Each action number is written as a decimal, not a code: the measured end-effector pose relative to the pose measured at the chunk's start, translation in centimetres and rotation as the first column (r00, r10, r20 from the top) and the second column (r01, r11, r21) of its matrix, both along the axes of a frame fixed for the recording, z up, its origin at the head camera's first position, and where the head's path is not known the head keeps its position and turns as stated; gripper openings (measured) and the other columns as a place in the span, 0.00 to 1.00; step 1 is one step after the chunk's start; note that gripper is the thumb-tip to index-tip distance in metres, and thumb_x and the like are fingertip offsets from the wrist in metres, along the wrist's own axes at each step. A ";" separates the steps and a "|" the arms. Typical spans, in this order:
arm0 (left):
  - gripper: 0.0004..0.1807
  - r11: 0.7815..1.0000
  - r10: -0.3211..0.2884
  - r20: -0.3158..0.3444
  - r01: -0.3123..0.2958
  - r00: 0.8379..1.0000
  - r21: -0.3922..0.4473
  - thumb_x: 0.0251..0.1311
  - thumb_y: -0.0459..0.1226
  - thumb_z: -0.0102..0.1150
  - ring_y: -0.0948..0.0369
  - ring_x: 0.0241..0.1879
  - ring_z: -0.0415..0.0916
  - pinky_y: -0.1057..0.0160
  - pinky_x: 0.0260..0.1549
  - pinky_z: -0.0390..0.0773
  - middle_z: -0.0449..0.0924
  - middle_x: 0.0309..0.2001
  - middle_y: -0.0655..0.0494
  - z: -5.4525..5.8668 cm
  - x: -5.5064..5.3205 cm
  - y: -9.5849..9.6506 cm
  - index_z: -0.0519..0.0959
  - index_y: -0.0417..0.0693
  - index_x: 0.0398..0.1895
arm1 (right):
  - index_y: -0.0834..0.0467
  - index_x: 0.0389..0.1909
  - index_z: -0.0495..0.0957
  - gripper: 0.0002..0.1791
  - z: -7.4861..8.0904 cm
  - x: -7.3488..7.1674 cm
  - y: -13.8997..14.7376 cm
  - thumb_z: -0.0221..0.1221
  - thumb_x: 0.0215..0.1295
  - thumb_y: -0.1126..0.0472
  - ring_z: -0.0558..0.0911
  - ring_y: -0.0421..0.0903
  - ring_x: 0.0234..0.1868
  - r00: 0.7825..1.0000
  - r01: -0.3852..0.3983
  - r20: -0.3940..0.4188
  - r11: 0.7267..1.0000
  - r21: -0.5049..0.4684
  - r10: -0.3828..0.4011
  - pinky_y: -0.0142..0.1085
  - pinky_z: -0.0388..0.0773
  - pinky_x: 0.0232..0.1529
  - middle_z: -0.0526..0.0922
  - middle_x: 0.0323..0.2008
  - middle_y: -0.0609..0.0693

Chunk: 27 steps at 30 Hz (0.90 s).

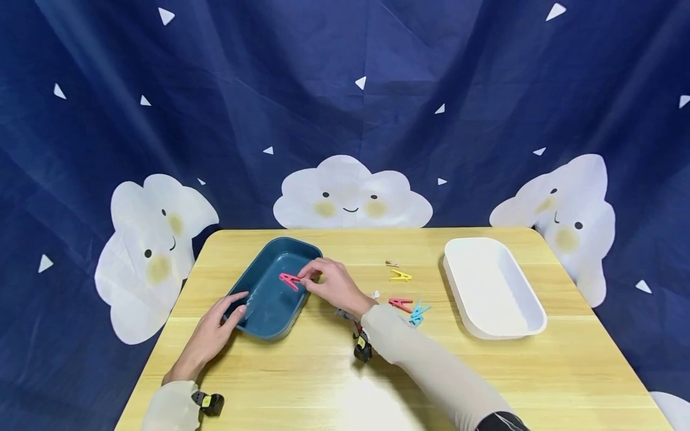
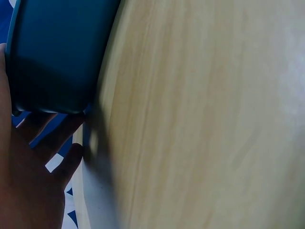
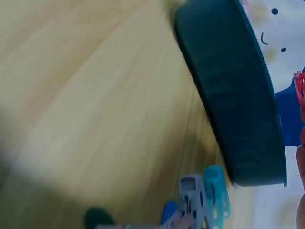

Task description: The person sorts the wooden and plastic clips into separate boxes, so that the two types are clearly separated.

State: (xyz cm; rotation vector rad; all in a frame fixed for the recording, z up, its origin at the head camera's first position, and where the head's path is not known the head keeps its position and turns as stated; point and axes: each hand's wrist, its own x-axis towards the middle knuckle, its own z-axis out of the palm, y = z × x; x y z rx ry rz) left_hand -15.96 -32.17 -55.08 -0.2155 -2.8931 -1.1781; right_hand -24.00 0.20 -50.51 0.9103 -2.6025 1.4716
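My right hand (image 1: 335,286) pinches a pink clothespin (image 1: 289,281) between thumb and fingertips, over the inside of a dark teal plastic basin (image 1: 262,332). In the right wrist view that clothespin (image 3: 299,86) shows at the right edge, past the basin's rim. At the basin's near left corner, my left hand (image 1: 207,338) holds the rim, thumb over the edge. The left wrist view has several fingers (image 2: 62,133) along the outside of the basin's end wall (image 2: 52,86).
Right of the right hand lie a yellow clothespin (image 1: 401,275), a red one (image 1: 401,304), light blue ones (image 1: 417,312) and a small brownish one (image 1: 392,263). Grey and teal clothespins (image 3: 217,195) sit under the right wrist. A white basin (image 1: 530,329) stands at the table's right.
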 end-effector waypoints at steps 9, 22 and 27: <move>0.29 1.000 0.011 0.013 -0.011 1.000 0.006 0.86 0.55 0.49 0.35 0.80 0.63 0.26 0.75 0.62 0.70 0.79 0.39 0.1 0.1 0.0 0.73 0.51 0.79 | 0.53 0.47 0.90 0.05 -0.5 -0.6 -2.2 0.69 0.75 0.61 0.85 0.41 0.48 1.000 0.001 -0.001 1.000 0.025 -0.001 0.34 0.82 0.56 0.91 0.42 0.45; 0.28 1.000 0.011 0.002 -0.011 1.000 0.011 0.86 0.54 0.49 0.35 0.79 0.64 0.26 0.74 0.63 0.71 0.78 0.39 0.1 0.2 0.0 0.73 0.51 0.79 | 0.52 0.46 0.90 0.04 -1.7 -1.5 -3.8 0.69 0.76 0.58 0.83 0.41 0.49 0.996 0.038 -0.078 0.995 0.096 -0.031 0.38 0.79 0.60 0.92 0.42 0.43; 0.29 1.000 0.012 0.011 -0.012 1.000 0.017 0.86 0.55 0.49 0.36 0.80 0.64 0.27 0.75 0.64 0.71 0.78 0.40 -0.1 0.1 -0.1 0.73 0.52 0.79 | 0.50 0.47 0.91 0.05 -2.2 -1.5 -4.3 0.69 0.77 0.55 0.83 0.41 0.51 0.993 0.047 -0.117 0.985 0.168 -0.027 0.43 0.76 0.68 0.92 0.44 0.42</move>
